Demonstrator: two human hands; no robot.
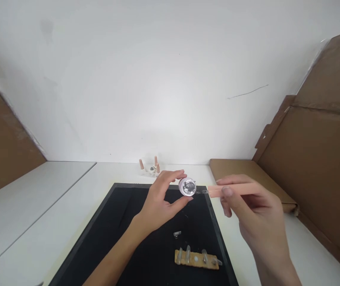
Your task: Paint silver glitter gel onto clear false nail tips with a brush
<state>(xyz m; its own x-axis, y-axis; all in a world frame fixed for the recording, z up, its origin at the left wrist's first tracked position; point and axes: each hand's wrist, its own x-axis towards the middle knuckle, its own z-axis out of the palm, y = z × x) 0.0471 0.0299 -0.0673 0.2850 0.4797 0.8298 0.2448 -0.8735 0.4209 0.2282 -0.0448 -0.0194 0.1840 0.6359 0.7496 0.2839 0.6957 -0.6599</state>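
Note:
Between the thumb and fingers of my left hand point(165, 198) is a small round container point(187, 186) with a silvery, sparkling face turned toward me. My right hand point(256, 210) grips a long pink handle point(232, 189), much like a nail polish cap. From the handle a narrow clear part point(202, 192) reaches to the container's right side; whether it joins it or only touches it, I cannot tell. Below the hands, a tan strip point(200, 260) carries several translucent nail tips point(188, 254). A small clear piece point(177, 234) lies just above the strip.
A black mat point(113, 238) with a grey border covers the middle of the white table point(45, 222). Small bottles with pink caps point(150, 169) stand behind it near the white wall. A flat cardboard box point(241, 174) lies at the back right, with cardboard panels on both sides.

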